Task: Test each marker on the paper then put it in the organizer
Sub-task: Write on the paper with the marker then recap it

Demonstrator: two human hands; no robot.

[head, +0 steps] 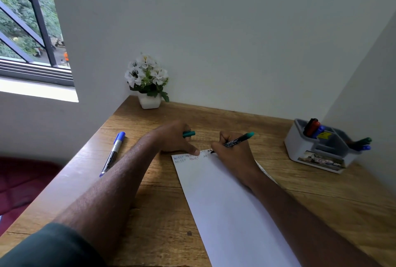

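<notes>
White walls are closing in a corner around a wooden counter (pixel 321 202) that is filling the lower frame, with a window at upper left. Across the lower centre a long white paper (pixel 225 202) is lying slantwise, its top edge carrying rows of small test letters in blue and red.

At mid-frame the right hand (pixel 233 155) is curling its grip tight round a green marker (pixel 239 140), tip touching the paper's top edge where dark letters are forming; the testing step looks to be under way. Beside it the left hand (pixel 174 138) is pressing a fingertip on the paper's top corner while its curled fingers are holding the green cap (pixel 189 134).

Next, I judge, the cap needs refitting and the marker carrying to the organizer (pixel 308 151) at right-centre, well apart from the paper; several markers are already standing in it, so a free slot needs finding.

Near the left edge a blue marker (pixel 112 154) is lying capped, apparently untested. At the back corner a flowerpot (pixel 149 101) is standing clear of the work.
</notes>
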